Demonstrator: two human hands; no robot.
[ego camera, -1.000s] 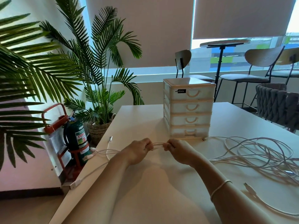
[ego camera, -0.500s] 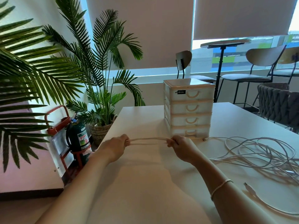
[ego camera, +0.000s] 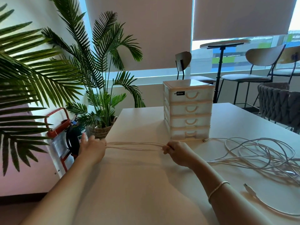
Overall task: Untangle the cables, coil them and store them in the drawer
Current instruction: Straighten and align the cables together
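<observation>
A white cable (ego camera: 134, 146), folded into several parallel strands, stretches taut above the table between my hands. My left hand (ego camera: 91, 147) holds its left end at the table's left edge, with the thumb raised. My right hand (ego camera: 176, 151) grips the other end in curled fingers, just in front of the drawer unit. The small white drawer unit (ego camera: 189, 109) stands on the white table (ego camera: 146, 184) with all its drawers shut. A tangle of white cables (ego camera: 266, 153) lies on the table to the right.
Another cable with a USB plug (ego camera: 250, 191) lies near my right forearm. Palm plants (ego camera: 100, 78) and a fire extinguisher (ego camera: 76, 138) in a red stand are left of the table. Chairs (ego camera: 263, 65) and a woven seat (ego camera: 280, 103) stand behind and right.
My left hand has moved left, away from my right hand, and the folded cable has been drawn out long between them. The loose end hanging over the table edge is gone from view.
</observation>
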